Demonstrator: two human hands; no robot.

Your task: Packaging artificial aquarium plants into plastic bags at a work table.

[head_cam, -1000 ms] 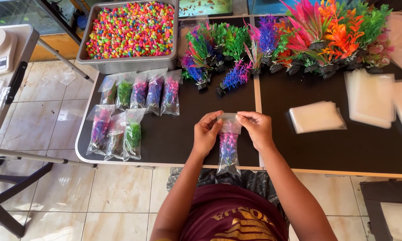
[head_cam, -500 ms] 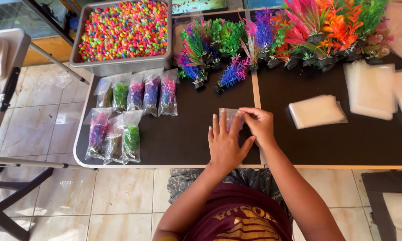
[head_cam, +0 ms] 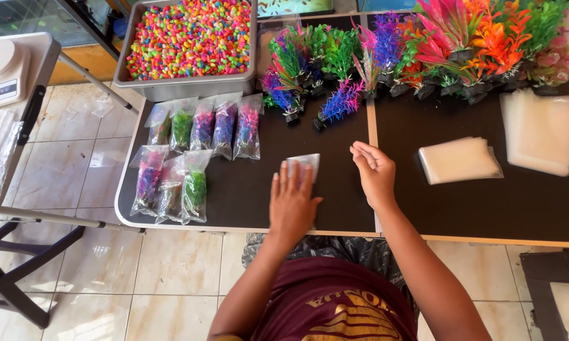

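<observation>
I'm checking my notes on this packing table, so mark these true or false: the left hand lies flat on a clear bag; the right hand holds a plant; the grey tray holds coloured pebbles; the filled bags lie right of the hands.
1. The left hand lies flat on a small clear plastic bag. True.
2. The right hand holds a plant. False: it hovers empty, fingers curled.
3. The grey metal tray holds multicoloured pebbles. True.
4. The filled clear bags of plastic plants lie right of the hands. False: they lie to the left.

Left hand point(head_cam: 292, 203) lies flat on a clear bag point(head_cam: 305, 165) on the black table point(head_cam: 335, 202), right hand point(head_cam: 374, 172) loosely curled just beside it
</observation>
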